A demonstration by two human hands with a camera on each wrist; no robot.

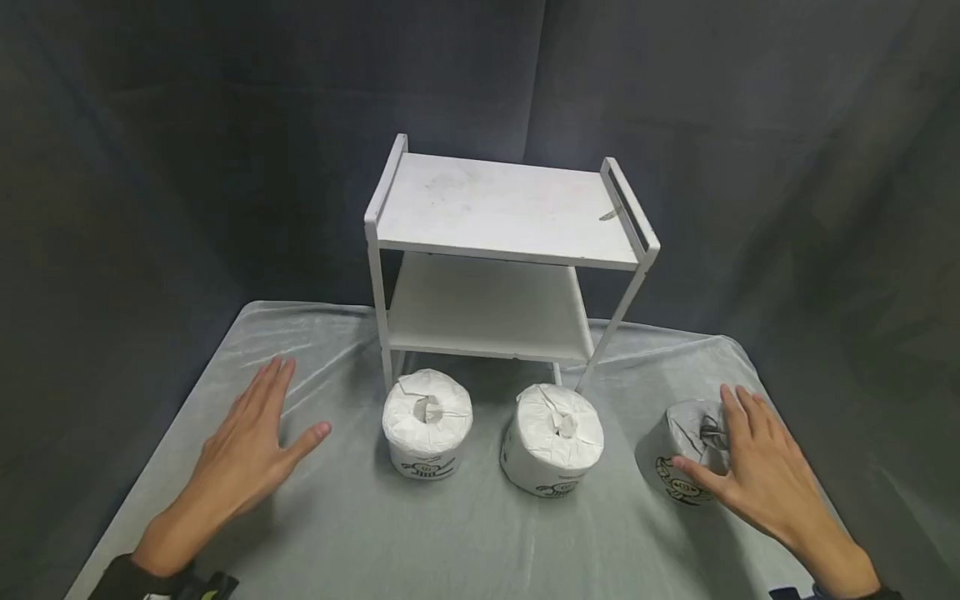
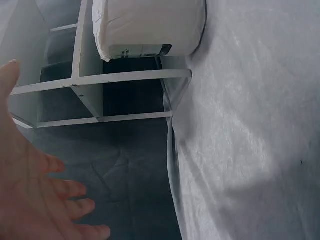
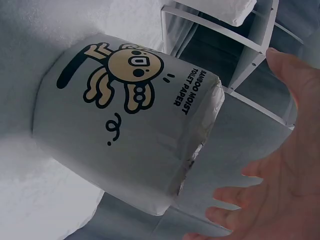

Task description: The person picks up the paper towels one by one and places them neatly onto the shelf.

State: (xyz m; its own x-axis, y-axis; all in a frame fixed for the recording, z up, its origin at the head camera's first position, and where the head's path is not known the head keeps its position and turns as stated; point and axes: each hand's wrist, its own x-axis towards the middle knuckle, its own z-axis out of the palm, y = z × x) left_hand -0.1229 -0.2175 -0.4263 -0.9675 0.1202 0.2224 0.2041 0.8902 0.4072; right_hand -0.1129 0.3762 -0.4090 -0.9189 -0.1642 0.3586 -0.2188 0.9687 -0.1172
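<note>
Three paper-wrapped toilet paper rolls stand upright on a cloth-covered table. The left roll [image 1: 427, 421] and the middle roll [image 1: 553, 440] sit in front of a white two-tier rack. My right hand [image 1: 765, 467] hovers over the right roll [image 1: 678, 454], fingers straight and thumb spread, overlapping part of it in the head view. In the right wrist view that roll [image 3: 125, 120] shows a printed cartoon figure, and the palm [image 3: 280, 185] is apart from its top. My left hand [image 1: 243, 450] is held over the table's left side, fingers extended, holding nothing.
The white rack [image 1: 502, 208] stands at the back of the table, with an upper shelf, a lower shelf [image 1: 487, 308] and raised side rails. Dark grey curtains [image 1: 225, 167] hang behind and on both sides. Pale grey cloth [image 1: 465, 542] covers the table.
</note>
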